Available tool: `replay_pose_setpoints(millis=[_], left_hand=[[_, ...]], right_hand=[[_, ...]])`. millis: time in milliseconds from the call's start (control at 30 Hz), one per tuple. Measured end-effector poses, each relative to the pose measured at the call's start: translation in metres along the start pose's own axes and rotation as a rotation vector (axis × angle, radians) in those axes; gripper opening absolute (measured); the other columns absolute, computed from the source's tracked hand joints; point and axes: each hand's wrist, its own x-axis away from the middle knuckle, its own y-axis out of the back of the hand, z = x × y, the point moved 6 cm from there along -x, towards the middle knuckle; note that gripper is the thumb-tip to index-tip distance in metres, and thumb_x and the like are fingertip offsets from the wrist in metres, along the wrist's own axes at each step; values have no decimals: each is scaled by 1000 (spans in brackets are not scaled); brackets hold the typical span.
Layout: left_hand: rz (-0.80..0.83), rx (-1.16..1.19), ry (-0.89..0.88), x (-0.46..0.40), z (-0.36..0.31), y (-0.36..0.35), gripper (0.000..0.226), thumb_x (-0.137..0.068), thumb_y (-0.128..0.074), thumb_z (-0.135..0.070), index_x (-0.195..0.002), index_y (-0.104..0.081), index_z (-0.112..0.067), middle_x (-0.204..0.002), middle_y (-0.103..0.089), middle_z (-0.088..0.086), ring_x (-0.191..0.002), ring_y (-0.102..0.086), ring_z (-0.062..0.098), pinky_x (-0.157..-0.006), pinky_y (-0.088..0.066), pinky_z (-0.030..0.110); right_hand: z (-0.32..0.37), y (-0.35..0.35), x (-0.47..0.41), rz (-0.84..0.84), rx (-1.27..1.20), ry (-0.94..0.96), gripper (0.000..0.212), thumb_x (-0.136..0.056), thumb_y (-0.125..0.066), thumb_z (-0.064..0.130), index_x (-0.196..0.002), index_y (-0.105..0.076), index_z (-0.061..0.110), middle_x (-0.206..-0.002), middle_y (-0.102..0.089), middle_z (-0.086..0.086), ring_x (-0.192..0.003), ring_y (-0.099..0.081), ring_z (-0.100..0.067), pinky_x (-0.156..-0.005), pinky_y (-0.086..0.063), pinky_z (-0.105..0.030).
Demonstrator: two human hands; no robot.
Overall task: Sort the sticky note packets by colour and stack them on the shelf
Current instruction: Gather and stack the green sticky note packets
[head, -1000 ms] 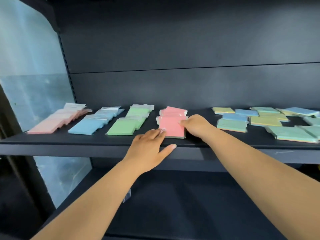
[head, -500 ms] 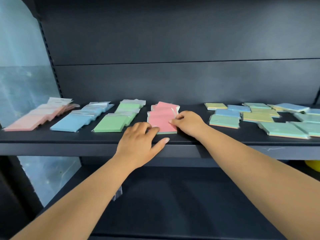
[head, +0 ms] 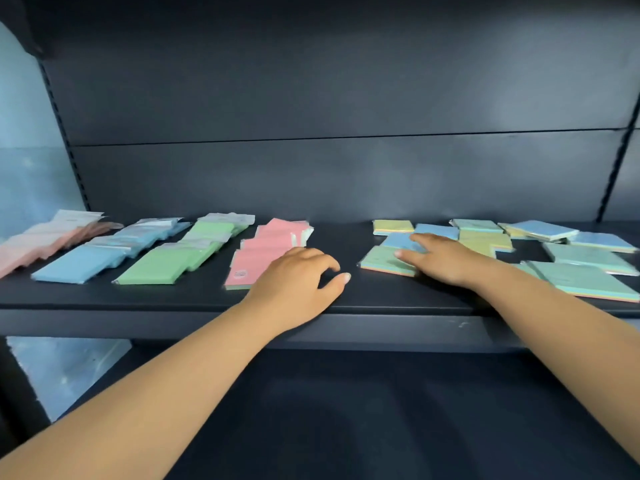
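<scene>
On the dark shelf (head: 173, 299), sorted rows of sticky note packets lie at the left: pale peach (head: 38, 242), blue (head: 104, 254), green (head: 180, 258) and pink (head: 259, 258). My left hand (head: 298, 282) rests with loosely curled fingers at the front right corner of the pink row, holding nothing. My right hand (head: 440, 259) reaches with straight fingers onto a blue packet (head: 398, 241) and the green packet (head: 381, 261) below it, at the left end of the unsorted pile (head: 571, 258).
The unsorted pile of mixed blue, green and yellow packets spreads across the right half of the shelf. A dark back panel (head: 346, 98) rises behind. A lower dark shelf (head: 346, 410) lies below my arms. A pale wall (head: 27, 150) stands at the left.
My right hand has left the pink row and moved right onto the unsorted packets. My left hand has shifted to the pink row's right corner. The view has swung right.
</scene>
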Motion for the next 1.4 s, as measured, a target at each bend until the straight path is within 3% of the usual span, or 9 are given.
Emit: replay_pose_setpoints(millis=[300, 633, 767, 900, 1000, 1067, 1167, 1267, 1400], left_hand=[[355, 110, 420, -79, -36, -67, 66, -84, -41, -66, -127, -47, -17, -132, -51, 5, -121, -46, 25, -89, -38, 31], [311, 147, 541, -96, -41, -81, 77, -68, -54, -74, -111, -49, -11, -115, -55, 7, -108, -53, 27, -75, -39, 33], [247, 337, 558, -100, -46, -80, 71, -72, -68, -56, -118, -42, -8, -112, -48, 1, -105, -51, 20, -77, -42, 30], [140, 567, 481, -110, -53, -75, 53, -68, -80, -29, -107, -56, -3, -94, -57, -1, -80, -53, 11, -59, -35, 22], [61, 745, 475, -107, -53, -73, 41, -66, -81, -11, -96, -54, -14, -102, -60, 5, -93, -59, 19, -75, -48, 28], [30, 945, 471, -104, -58, -69, 43, -68, -76, 5, -94, -52, -20, -111, -59, 9, -101, -60, 22, -89, -51, 39], [32, 1171, 421, -107, -72, -61, 57, -72, -64, 20, -113, -53, -18, -110, -61, 10, -87, -60, 13, -75, -53, 29], [11, 1298, 422, -113, -82, -57, 78, -73, -58, 24, -135, -39, -20, -96, -62, 8, -83, -62, 14, -66, -52, 27], [73, 1359, 437, -117, -92, -59, 30, -82, -54, 15, -99, -62, -8, -89, -67, 8, -66, -69, 13, -60, -58, 26]], right_hand=[[-71, 17, 3, 107, 34, 71, 46, -97, -33, 47, -109, -55, 8, -115, -57, -4, -112, -48, -22, -99, -36, -34], [-84, 21, -10, 115, 89, 182, 34, -99, -31, 41, -89, -48, 14, -95, -50, 0, -94, -45, -20, -84, -36, -30], [-93, 22, -11, 121, 57, 176, 39, -99, -32, 41, -104, -57, 11, -106, -57, -4, -104, -49, -24, -91, -38, -32], [-95, 38, -5, 7, -121, 180, 34, -98, -37, 38, -105, -61, 16, -102, -58, 3, -99, -50, -16, -83, -35, -24], [-105, 59, 1, -91, -170, 134, 37, -97, -41, 38, -75, -58, 14, -72, -49, 4, -69, -43, -12, -60, -31, -23], [-119, 68, 7, -121, -159, 90, 37, -95, -44, 39, -81, -63, 11, -80, -58, -1, -76, -50, -16, -64, -33, -24], [-140, 77, 17, -123, -110, 16, 32, -93, -49, 39, -101, -68, 15, -108, -62, 0, -103, -54, -18, -80, -35, -25], [-160, 83, 33, -71, -122, -70, 31, -90, -52, 43, -95, -67, 17, -105, -60, 0, -101, -52, -17, -83, -36, -27], [-174, 76, 50, 39, -34, -116, 44, -84, -48, 57, -109, -62, 23, -126, -53, 0, -120, -44, -17, -98, -32, -28]])
